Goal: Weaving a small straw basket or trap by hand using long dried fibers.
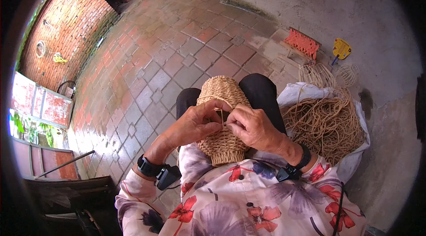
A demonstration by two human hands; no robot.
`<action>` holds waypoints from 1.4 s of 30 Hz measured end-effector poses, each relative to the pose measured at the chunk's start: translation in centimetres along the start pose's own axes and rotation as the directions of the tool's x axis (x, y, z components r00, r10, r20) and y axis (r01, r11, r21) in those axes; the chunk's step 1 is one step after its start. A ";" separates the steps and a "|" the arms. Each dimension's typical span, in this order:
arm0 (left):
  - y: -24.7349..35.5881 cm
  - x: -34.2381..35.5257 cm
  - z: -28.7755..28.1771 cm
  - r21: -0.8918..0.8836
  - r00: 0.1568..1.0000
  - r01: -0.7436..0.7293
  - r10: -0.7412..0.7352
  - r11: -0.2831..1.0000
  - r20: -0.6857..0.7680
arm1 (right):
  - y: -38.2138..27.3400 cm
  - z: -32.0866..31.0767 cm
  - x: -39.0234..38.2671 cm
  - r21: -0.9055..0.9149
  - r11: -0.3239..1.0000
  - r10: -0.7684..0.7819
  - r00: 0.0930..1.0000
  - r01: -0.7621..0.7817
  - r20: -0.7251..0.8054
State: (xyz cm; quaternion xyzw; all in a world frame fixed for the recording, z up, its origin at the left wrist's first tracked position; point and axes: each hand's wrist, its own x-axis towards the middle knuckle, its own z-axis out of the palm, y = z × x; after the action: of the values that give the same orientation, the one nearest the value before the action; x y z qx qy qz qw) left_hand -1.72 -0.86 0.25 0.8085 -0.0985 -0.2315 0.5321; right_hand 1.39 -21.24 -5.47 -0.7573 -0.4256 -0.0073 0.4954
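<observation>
Left hand (199, 119) and right hand (256, 126) arch over the woven basket (225, 146) — right pinching a strand (222, 117), left's grip unclear.

the shirt (284, 218) is pale pink with large red and purple flowers and dark round buttons (241, 177); its sleeves (138, 186) end near black wrist straps (305, 158), each with a boxy dark device (167, 177). the trousers (259, 88) are black. a thin black cord (340, 209) crosses the shirt's right side.
</observation>
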 end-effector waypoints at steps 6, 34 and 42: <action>-1.0 0.4 0.1 -0.063 0.999 -0.054 0.054 0.997 0.004 | 0.8 -1.3 0.0 0.226 0.970 0.090 0.996 -0.092 0.018; 0.0 0.2 1.0 0.018 0.985 0.163 -0.162 0.986 -0.058 | 2.7 -3.9 -1.4 0.652 0.701 0.387 0.922 -0.288 -0.009; 0.0 0.0 1.1 -0.085 0.984 0.174 -0.177 0.981 -0.031 | 2.7 -2.8 -1.8 0.399 0.902 0.137 0.986 -0.163 0.094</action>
State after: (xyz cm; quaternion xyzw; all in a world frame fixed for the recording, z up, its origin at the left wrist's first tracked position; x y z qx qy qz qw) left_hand -2.25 -1.79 -0.17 0.7957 -0.0067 -0.2657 0.5442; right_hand 3.16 -24.91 -6.83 -0.6686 -0.3740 0.1432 0.6266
